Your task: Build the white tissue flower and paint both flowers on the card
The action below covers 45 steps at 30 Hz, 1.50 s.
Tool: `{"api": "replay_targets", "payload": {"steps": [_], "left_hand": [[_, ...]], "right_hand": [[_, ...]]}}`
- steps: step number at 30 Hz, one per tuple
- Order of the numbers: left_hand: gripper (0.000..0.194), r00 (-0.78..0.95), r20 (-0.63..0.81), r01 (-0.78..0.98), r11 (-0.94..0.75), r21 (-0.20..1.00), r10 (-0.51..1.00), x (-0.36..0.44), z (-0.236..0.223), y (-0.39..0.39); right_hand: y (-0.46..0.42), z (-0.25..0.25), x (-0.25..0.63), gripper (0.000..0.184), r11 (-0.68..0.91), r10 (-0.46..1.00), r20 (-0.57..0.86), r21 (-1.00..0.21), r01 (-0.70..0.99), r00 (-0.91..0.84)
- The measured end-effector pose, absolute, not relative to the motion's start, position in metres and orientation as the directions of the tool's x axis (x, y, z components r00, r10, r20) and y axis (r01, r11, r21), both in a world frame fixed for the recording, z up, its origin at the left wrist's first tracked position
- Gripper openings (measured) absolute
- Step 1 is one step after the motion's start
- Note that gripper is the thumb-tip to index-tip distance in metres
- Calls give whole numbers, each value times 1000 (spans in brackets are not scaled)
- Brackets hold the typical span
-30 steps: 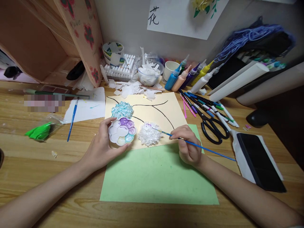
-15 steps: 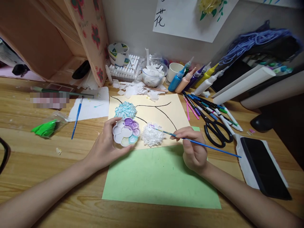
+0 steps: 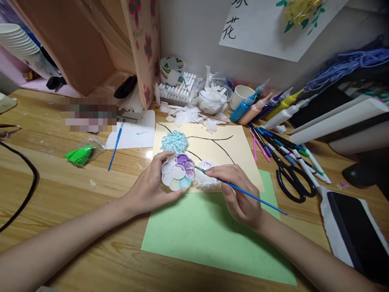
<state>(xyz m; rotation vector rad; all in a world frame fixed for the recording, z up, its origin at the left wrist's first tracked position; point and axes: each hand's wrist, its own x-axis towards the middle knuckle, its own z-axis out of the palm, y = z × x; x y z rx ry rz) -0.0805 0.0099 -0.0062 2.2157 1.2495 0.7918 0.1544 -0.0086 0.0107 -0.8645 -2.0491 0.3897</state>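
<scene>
My left hand (image 3: 154,182) grips a white flower-shaped paint palette (image 3: 173,172) by its edge; purple, turquoise and pale yellow paint sit in its wells. My right hand (image 3: 240,194) is closed on a blue-handled paintbrush (image 3: 252,196), its tip over the purple wells. Partly behind the brush and right fingers, a white paper pompom flower (image 3: 205,178) shows some purple on its upper side. A turquoise-tinted pompom flower (image 3: 174,142) lies above the palette. Both flowers are on a cream sheet (image 3: 219,129) with black branch lines, which overlaps a green sheet (image 3: 197,231).
Black scissors (image 3: 293,180) and several pens (image 3: 291,150) lie at right, near a black phone-like slab (image 3: 358,231). Paint bottles (image 3: 243,107) and a bowl of paper scraps (image 3: 212,97) stand behind. Another brush (image 3: 115,146) and a green bagged lump (image 3: 79,155) lie left.
The brush tip has moved left from the white pompom flower to the palette's purple wells. My left hand still holds the palette. The whole view has shifted, with things appearing farther right.
</scene>
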Motion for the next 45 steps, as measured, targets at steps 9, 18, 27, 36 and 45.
{"api": "replay_targets", "payload": {"steps": [9,18,27,36,45], "left_hand": [[78,426,221,603,-457,654,877,-80,-5,10],[76,411,188,635,-428,643,892,-80,-3,10],[75,398,187,642,-418,642,898,-81,-4,10],[76,383,167,672,-397,625,909,-78,-2,12],[76,387,178,664,-407,628,905,-79,-2,10]], "right_hand": [[-10,9,156,30,693,720,584,-580,428,-375],[4,18,168,23,690,658,749,-562,456,-74],[12,24,179,19,699,651,708,-420,579,-273],[11,24,176,18,700,657,683,-398,593,-318],[11,23,177,17,702,664,670,-405,586,-333]]}}
